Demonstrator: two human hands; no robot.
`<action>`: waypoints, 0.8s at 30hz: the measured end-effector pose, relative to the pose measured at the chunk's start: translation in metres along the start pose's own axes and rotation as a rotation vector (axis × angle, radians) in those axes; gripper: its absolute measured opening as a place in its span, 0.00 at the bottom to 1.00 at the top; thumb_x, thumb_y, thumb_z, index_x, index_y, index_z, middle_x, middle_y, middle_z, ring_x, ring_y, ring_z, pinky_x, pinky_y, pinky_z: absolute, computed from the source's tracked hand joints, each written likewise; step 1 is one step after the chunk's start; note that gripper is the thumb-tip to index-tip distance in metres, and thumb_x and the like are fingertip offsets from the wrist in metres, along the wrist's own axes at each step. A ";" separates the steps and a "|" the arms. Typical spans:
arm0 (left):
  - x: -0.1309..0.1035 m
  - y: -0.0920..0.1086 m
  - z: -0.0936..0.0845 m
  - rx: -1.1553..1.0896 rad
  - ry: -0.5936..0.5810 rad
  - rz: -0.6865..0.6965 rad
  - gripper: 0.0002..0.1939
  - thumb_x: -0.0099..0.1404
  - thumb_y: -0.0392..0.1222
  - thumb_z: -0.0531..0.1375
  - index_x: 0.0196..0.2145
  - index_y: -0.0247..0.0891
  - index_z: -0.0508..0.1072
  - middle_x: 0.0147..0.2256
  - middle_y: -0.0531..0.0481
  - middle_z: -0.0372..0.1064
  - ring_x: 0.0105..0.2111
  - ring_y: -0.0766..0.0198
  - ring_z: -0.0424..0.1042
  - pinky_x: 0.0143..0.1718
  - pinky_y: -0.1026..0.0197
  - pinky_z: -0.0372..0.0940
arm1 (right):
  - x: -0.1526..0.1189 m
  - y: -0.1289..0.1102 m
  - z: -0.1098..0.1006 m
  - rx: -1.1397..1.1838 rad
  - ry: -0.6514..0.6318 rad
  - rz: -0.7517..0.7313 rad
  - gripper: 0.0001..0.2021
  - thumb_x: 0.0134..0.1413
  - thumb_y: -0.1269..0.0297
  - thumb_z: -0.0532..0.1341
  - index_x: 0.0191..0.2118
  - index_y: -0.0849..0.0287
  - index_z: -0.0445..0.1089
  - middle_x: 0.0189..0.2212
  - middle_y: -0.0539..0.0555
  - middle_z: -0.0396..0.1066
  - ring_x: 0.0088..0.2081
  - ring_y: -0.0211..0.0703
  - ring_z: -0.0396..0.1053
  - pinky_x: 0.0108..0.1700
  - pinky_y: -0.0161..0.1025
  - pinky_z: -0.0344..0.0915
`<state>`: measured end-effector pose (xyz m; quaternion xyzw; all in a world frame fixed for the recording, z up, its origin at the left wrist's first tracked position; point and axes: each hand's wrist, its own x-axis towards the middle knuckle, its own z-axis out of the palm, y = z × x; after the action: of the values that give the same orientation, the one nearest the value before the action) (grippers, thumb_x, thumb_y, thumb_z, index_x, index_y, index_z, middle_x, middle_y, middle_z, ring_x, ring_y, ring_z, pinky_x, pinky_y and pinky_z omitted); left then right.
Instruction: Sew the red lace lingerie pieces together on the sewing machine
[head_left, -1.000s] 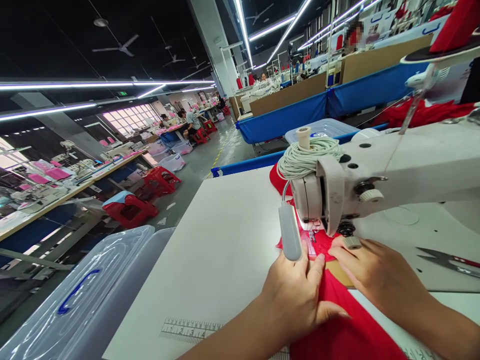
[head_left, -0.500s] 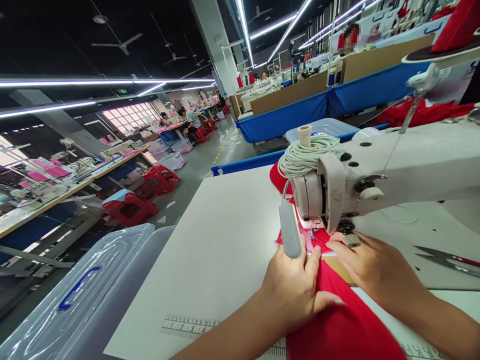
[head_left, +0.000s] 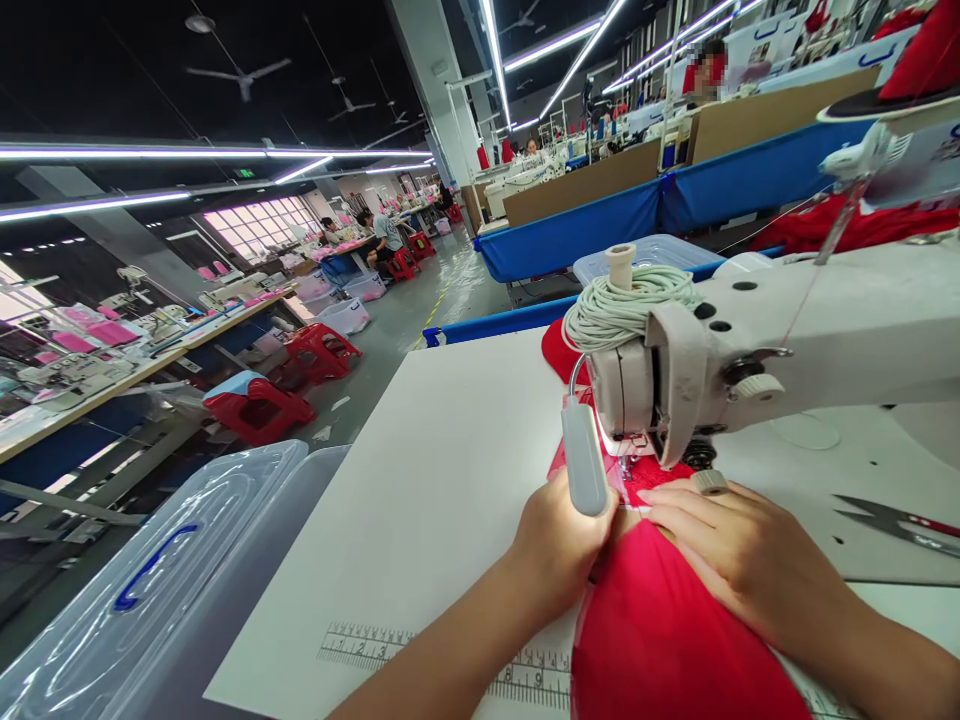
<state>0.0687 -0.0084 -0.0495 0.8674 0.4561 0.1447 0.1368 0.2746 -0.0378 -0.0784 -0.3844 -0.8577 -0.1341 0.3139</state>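
Red fabric (head_left: 667,620) runs from the table's front edge up to the needle area of a white sewing machine (head_left: 847,340). My left hand (head_left: 559,535) is closed, its fingers curled on the fabric's edge just left of the presser foot (head_left: 627,466); its thumb is mostly hidden. On the right side, my right hand (head_left: 739,545) lies with its fingers stretched flat over the fabric near the foot, thumb out of sight. A small grey lamp (head_left: 585,455) hangs in front of the left fingers and lights the sewing spot.
Scissors (head_left: 900,522) lie on the machine bed to the right. A printed ruler (head_left: 360,645) marks the white tabletop (head_left: 420,480). Lidded plastic bins (head_left: 217,530) stand at the left. Red stools (head_left: 259,408) and other sewing stations with seated people are farther off.
My left hand has curled, its thumb drawn in from the fabric. My right fingers have reached slightly left over the fabric. The red fabric near the foot has shifted and bulges more.
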 end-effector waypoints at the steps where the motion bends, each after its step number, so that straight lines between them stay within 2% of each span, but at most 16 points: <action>1: 0.003 -0.002 -0.001 -0.068 0.001 -0.037 0.14 0.71 0.37 0.46 0.28 0.38 0.63 0.29 0.53 0.63 0.26 0.68 0.62 0.25 0.67 0.59 | 0.000 0.000 -0.001 0.002 0.000 0.000 0.19 0.52 0.83 0.49 0.40 0.60 0.74 0.38 0.52 0.78 0.35 0.42 0.72 0.34 0.39 0.64; 5: 0.009 -0.005 0.000 -0.317 0.001 -0.069 0.15 0.69 0.36 0.47 0.23 0.39 0.51 0.27 0.55 0.58 0.27 0.69 0.59 0.28 0.67 0.58 | 0.002 0.000 -0.003 0.012 -0.004 0.006 0.19 0.50 0.83 0.49 0.39 0.59 0.74 0.38 0.53 0.78 0.35 0.42 0.73 0.34 0.38 0.64; 9: 0.007 0.003 -0.002 -0.101 0.165 -0.021 0.12 0.65 0.35 0.47 0.24 0.40 0.54 0.27 0.51 0.59 0.28 0.64 0.61 0.30 0.61 0.62 | 0.003 -0.001 -0.003 0.020 -0.026 0.025 0.19 0.50 0.82 0.49 0.38 0.57 0.74 0.36 0.52 0.78 0.34 0.42 0.72 0.33 0.38 0.64; 12: -0.001 0.010 -0.005 0.066 0.169 0.185 0.11 0.66 0.39 0.47 0.28 0.38 0.65 0.33 0.43 0.65 0.34 0.57 0.66 0.38 0.53 0.66 | 0.003 -0.001 -0.002 0.005 -0.016 0.021 0.19 0.50 0.81 0.50 0.37 0.56 0.74 0.36 0.53 0.78 0.33 0.42 0.72 0.33 0.38 0.63; 14: -0.008 0.015 -0.004 0.124 0.144 0.304 0.19 0.71 0.47 0.44 0.37 0.34 0.70 0.39 0.39 0.69 0.37 0.55 0.69 0.37 0.54 0.68 | 0.003 -0.001 -0.002 -0.016 -0.002 0.004 0.17 0.52 0.80 0.50 0.36 0.57 0.73 0.35 0.54 0.78 0.32 0.43 0.72 0.34 0.39 0.64; 17: -0.015 0.018 0.002 0.206 0.204 0.383 0.35 0.73 0.61 0.37 0.49 0.29 0.70 0.43 0.36 0.71 0.39 0.52 0.72 0.36 0.54 0.71 | 0.002 -0.001 -0.003 -0.009 -0.004 -0.004 0.16 0.51 0.78 0.50 0.35 0.58 0.73 0.34 0.54 0.77 0.31 0.43 0.71 0.34 0.40 0.63; 19: -0.017 0.018 0.009 0.266 0.278 0.420 0.39 0.72 0.64 0.36 0.50 0.28 0.70 0.43 0.35 0.73 0.40 0.51 0.73 0.39 0.52 0.71 | 0.003 -0.002 -0.003 0.009 -0.005 0.017 0.16 0.50 0.78 0.50 0.35 0.58 0.73 0.34 0.55 0.77 0.30 0.43 0.70 0.33 0.40 0.63; 24: -0.017 0.018 0.018 0.325 0.397 0.471 0.39 0.72 0.63 0.37 0.47 0.27 0.74 0.44 0.35 0.74 0.40 0.50 0.74 0.41 0.50 0.72 | 0.005 -0.005 -0.003 0.046 0.007 0.039 0.15 0.51 0.79 0.50 0.35 0.59 0.73 0.34 0.54 0.77 0.31 0.43 0.71 0.34 0.41 0.62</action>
<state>0.0798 -0.0340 -0.0611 0.9141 0.2784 0.2637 -0.1318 0.2697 -0.0404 -0.0728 -0.3931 -0.8519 -0.1095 0.3284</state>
